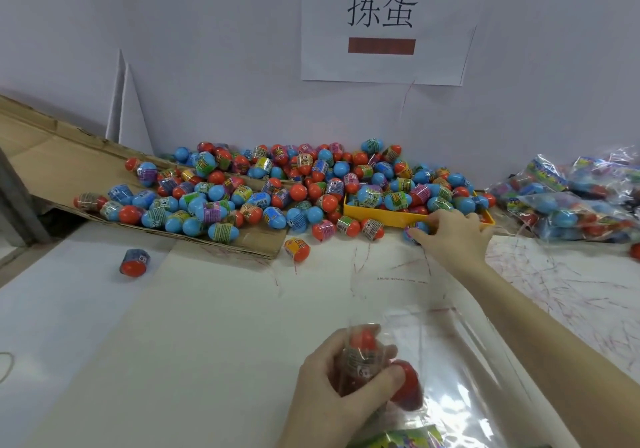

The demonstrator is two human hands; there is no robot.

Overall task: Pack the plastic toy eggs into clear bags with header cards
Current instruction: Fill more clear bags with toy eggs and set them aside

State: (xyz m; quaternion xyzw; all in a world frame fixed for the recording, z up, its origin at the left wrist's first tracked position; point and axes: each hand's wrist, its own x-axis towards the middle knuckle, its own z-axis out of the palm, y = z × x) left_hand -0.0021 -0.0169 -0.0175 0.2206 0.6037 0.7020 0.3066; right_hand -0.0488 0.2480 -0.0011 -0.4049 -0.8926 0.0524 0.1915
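on the white table (180, 343), seen from the head camera, a big heap of plastic toy eggs (277, 188) in blue and red lies against the back wall, spilling over a flattened cardboard sheet (52, 167) at the left and into a yellow tray (388, 217) at the right. the right hand (450, 236) reaches out to the tray's front edge, fingers curled round a blue egg (415, 233) just beside it. the left hand (343, 378), near the bottom of the view, grips the mouth of a clear bag (467, 361) with two eggs inside (red ends showing); a bright header card (405, 439) shows at the bottom edge. two stray eggs (134, 262) lie apart on the table in front of the cardboard. filled bags (571, 201) are piled at the far right. a paper sign (382, 28) with printed characters hangs on the wall above the heap.
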